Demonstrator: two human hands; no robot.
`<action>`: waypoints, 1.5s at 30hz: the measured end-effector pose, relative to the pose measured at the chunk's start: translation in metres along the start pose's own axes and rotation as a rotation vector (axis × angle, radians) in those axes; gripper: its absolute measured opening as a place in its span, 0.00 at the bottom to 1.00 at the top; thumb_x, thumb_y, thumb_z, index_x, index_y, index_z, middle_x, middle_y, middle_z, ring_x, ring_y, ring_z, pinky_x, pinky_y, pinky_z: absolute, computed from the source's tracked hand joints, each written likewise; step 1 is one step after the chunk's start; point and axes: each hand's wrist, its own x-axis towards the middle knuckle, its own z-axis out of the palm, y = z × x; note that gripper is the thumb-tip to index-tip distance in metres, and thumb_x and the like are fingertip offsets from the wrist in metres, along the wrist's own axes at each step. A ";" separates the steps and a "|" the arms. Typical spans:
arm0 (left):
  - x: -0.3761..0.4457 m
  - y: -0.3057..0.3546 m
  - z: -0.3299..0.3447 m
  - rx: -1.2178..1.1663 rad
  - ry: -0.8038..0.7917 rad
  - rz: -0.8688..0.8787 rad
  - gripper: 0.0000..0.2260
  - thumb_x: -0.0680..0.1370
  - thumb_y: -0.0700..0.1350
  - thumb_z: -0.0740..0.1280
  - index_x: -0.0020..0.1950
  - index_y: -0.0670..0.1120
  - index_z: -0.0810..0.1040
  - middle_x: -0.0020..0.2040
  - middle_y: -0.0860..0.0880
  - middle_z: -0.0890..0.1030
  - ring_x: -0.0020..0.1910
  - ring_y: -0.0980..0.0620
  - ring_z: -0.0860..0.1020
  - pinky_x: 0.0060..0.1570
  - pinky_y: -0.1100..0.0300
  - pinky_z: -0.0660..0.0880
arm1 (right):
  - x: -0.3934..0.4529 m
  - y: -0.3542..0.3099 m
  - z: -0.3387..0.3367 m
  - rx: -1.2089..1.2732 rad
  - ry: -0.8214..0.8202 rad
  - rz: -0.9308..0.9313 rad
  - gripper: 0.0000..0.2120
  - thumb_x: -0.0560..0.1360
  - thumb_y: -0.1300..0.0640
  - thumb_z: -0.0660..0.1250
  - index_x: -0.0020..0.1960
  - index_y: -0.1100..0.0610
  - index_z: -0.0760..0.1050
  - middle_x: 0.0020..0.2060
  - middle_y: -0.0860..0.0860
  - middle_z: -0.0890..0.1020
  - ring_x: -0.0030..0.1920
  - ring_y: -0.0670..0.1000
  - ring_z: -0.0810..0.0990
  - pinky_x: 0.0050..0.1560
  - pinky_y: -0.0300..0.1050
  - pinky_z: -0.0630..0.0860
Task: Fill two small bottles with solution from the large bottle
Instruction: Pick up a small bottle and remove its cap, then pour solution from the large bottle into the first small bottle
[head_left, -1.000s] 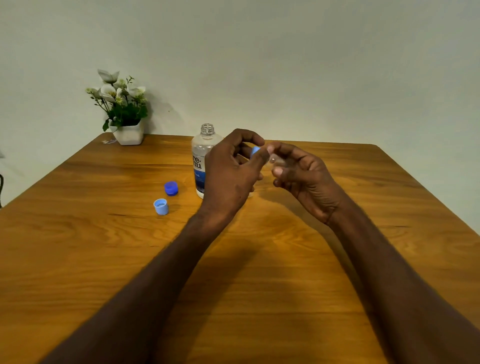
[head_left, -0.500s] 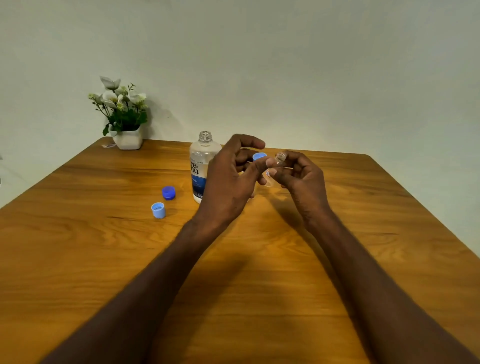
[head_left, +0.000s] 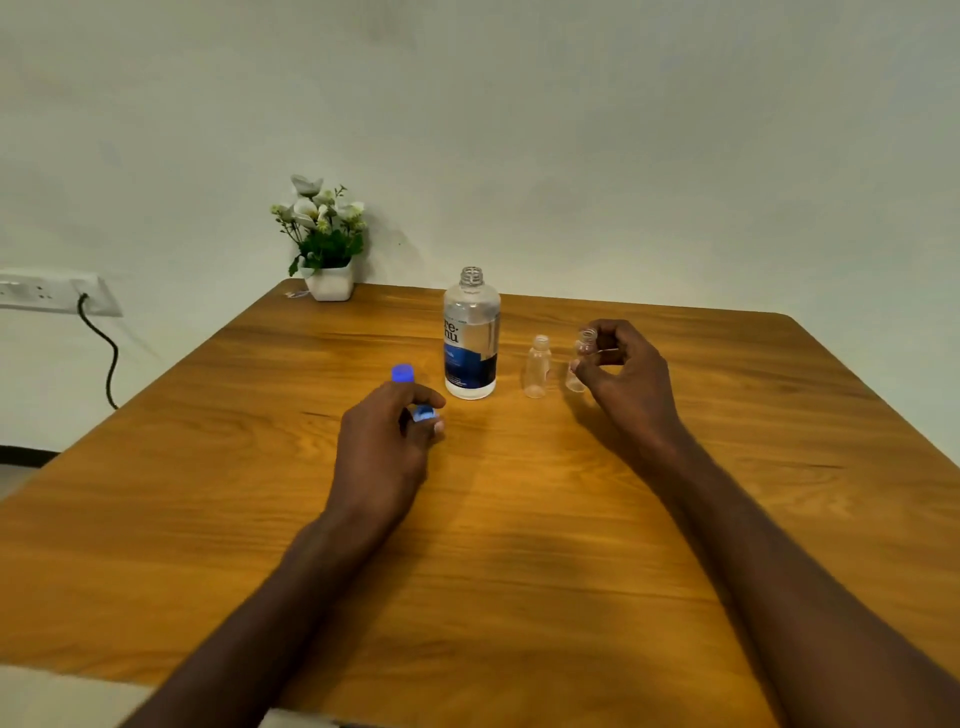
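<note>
Clear cylindrical small bottle; grained wooden table

Table in front of you: wood grain, smooth satin sheen. Large bottle at centre: clear glossy plastic, glossy blue-and-white label. Two small bottles to its right: clear thin plastic. Caps centre-left: blue plastic. Flower pot upper left: white, smooth. Wall matt.

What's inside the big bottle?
The big bottle, cap off, holds clear liquid up to around its shoulder. The blue label covers part of its lower half, so that stretch is hidden.
</note>
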 end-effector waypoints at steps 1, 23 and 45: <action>0.001 0.000 -0.001 0.031 0.022 -0.025 0.09 0.79 0.39 0.73 0.56 0.52 0.84 0.51 0.58 0.82 0.48 0.64 0.80 0.43 0.74 0.73 | 0.000 0.001 -0.001 -0.002 0.003 0.011 0.18 0.76 0.62 0.75 0.63 0.50 0.78 0.52 0.44 0.82 0.53 0.46 0.82 0.49 0.39 0.80; 0.006 -0.002 -0.001 0.174 0.003 0.016 0.19 0.77 0.47 0.76 0.68 0.52 0.78 0.66 0.53 0.75 0.62 0.53 0.76 0.59 0.53 0.78 | -0.001 0.008 0.004 -0.124 -0.147 0.116 0.41 0.73 0.59 0.78 0.77 0.39 0.61 0.61 0.48 0.76 0.61 0.46 0.76 0.50 0.35 0.73; 0.061 -0.023 0.008 0.185 0.272 0.137 0.08 0.81 0.41 0.67 0.59 0.49 0.78 0.54 0.52 0.79 0.56 0.51 0.76 0.55 0.47 0.76 | 0.001 -0.065 0.095 -0.609 0.029 -0.218 0.54 0.66 0.19 0.63 0.81 0.51 0.58 0.80 0.51 0.67 0.80 0.52 0.64 0.81 0.63 0.48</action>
